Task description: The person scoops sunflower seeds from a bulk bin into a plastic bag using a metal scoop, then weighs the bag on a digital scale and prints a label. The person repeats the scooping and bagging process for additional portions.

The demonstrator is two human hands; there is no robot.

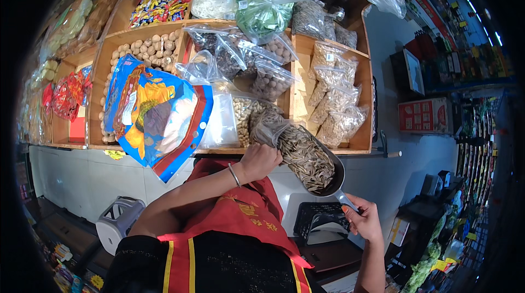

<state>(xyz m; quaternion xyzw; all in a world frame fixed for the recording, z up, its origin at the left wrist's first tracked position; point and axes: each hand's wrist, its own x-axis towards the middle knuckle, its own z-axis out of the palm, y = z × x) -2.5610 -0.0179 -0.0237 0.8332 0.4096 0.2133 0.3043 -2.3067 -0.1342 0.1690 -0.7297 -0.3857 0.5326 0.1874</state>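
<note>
My right hand (363,217) grips the handle of a metal scoop (339,182), held tilted in front of the wooden bin. Striped sunflower seeds (309,159) fill the scoop. My left hand (259,162) pinches the rim of a clear plastic bag (268,127), whose mouth meets the scoop's front end. Seeds show through the bag's film. Left of it lie a stack of clear empty bags (219,118) and a large blue seed sack (160,112) with a sunflower print. Pale shelled-looking nuts (242,114) show beside the bag.
Wooden compartments (330,151) hold walnuts (158,49), wrapped candies (164,3), zip bags of dark dried goods (229,55) and bagged seeds (338,108). A green bundle in plastic (262,8) rests on the divider. Below are a grey stool (119,221) and a black basket (316,215).
</note>
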